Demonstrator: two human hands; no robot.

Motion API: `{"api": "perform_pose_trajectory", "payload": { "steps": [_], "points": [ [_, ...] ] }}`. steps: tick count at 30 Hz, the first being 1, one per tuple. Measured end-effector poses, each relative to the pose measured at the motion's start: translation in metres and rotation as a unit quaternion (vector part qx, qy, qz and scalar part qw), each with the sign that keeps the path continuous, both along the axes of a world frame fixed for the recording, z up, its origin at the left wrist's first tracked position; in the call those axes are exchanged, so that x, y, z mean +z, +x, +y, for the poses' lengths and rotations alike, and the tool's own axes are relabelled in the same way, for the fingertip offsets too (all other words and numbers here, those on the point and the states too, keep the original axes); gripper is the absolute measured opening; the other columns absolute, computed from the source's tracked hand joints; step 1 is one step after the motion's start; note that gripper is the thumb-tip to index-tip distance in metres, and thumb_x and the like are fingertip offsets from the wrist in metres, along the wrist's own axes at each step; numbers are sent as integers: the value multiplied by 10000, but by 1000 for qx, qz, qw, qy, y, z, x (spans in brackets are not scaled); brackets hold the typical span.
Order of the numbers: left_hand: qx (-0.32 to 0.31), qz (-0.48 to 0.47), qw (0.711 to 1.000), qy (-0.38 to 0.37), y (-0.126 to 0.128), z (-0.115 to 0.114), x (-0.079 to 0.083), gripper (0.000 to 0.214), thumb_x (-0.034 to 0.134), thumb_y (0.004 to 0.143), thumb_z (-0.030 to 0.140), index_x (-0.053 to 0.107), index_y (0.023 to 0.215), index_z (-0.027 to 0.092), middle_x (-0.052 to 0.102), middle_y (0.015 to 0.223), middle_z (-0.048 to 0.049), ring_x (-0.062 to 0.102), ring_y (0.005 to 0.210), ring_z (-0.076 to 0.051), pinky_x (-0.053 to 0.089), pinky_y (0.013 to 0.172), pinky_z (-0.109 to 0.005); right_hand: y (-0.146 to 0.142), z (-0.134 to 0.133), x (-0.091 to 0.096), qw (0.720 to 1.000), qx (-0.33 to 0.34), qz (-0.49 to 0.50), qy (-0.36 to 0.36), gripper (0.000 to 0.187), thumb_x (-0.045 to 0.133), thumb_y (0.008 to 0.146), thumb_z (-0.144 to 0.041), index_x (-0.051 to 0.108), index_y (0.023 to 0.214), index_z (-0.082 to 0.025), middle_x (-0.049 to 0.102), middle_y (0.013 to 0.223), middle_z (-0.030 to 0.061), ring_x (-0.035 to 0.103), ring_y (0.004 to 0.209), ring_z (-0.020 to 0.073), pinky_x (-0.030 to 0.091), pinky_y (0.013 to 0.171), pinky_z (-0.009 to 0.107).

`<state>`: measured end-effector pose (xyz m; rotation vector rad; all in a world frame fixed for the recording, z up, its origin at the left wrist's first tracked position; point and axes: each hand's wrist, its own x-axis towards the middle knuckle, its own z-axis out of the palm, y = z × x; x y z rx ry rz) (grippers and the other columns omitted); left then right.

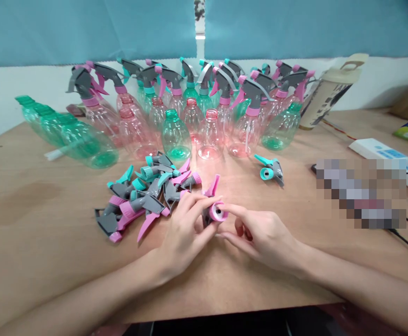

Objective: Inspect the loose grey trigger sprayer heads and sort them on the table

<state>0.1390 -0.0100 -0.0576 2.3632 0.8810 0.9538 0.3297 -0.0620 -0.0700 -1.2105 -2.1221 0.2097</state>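
Near the front middle of the table, my left hand [186, 233] is closed around a grey and pink trigger spray head [218, 212]. Its round pink collar and white inner opening face me, and its pink trigger points up and away. The index fingertip of my right hand [263, 231] touches the collar's rim; its thumb is stretched out below, apart from the index finger, and the other fingers curl in. Just left of my left hand lies a pile of loose spray heads [144, 196] in grey with pink or teal parts. A single teal and grey spray head [272, 171] lies to the right.
Clear pink and green bottles stand behind, several with spray heads fitted, such as a pink bottle [244, 135]. Capless green bottles [81, 142] lean at left. A tall tumbler [328, 93], a power strip [382, 156] and a blurred-out object [360, 193] with cables occupy the right.
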Motion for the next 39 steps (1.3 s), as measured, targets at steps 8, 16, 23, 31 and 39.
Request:
{"api": "perform_pose_trajectory", "payload": {
  "steps": [8,16,23,31,39],
  "points": [
    [-8,19,1000,7,-2,6,-6,358,605,830,72,567,1165,191,568,1024,-59,513,994,-213,475,844,-376,0,0,-4,998,11,0,-57,440,504,916,-332,441,1281,-96,521,561,-69,453,435,92,381,476,208],
    [-41,31,999,12,-3,7,-6,370,570,850,60,552,1190,206,575,1004,-54,540,942,-202,503,803,-364,3,2,-10,997,33,33,-63,409,513,915,-306,443,1277,-129,438,525,-101,387,414,78,331,455,200],
    [-61,35,998,1,-4,6,-5,369,558,849,54,569,1174,229,582,1001,-48,547,940,-203,494,800,-366,3,6,-8,991,49,102,-71,279,558,894,-253,512,1159,-177,394,533,-109,381,417,59,328,448,173],
    [-71,43,997,5,-3,7,-7,362,567,853,64,570,1176,225,597,1005,-47,548,947,-202,491,808,-357,3,7,-6,990,49,125,-39,220,600,867,-226,523,1069,-184,391,533,-115,389,419,49,335,449,154],
    [-88,44,995,24,-2,6,-8,322,555,869,77,576,1162,208,588,1004,-53,550,925,-184,497,782,-318,6,7,-5,989,79,93,-89,189,561,884,-259,541,1050,-172,436,542,-97,404,434,58,359,470,173]
  ]
}}
